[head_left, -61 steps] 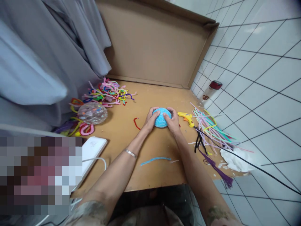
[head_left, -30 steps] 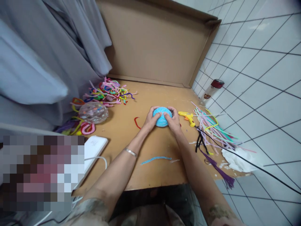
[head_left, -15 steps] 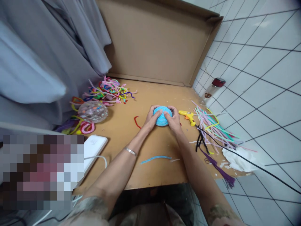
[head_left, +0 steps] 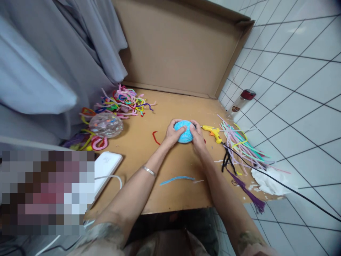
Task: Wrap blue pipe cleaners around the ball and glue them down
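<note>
A round blue coil of fuzzy pipe cleaner (head_left: 184,135) is held over the middle of the table. My left hand (head_left: 173,134) grips its left side with the thumb on top, and my right hand (head_left: 196,134) clasps the right side the same way. The fingers curl behind and under it, partly hidden. Close by on the left is a curved red pipe cleaner (head_left: 155,138). Nearer my body lies a short blue pipe cleaner (head_left: 177,179). A yellow glue gun (head_left: 213,132) rests just right of my right hand.
Colourful pipe cleaners (head_left: 126,101) are heaped at the back left, by a clear plastic ball (head_left: 106,124). To the right lie pastel pipe cleaners (head_left: 239,140), a purple tassel (head_left: 247,192), white tissue (head_left: 269,180) and a black cord (head_left: 287,188). A jar (head_left: 241,103) stands near the tiled wall.
My right thumb has shifted outward to the right edge of the blue coil, so more of its top shows. Both hands keep their hold in about the same place.
</note>
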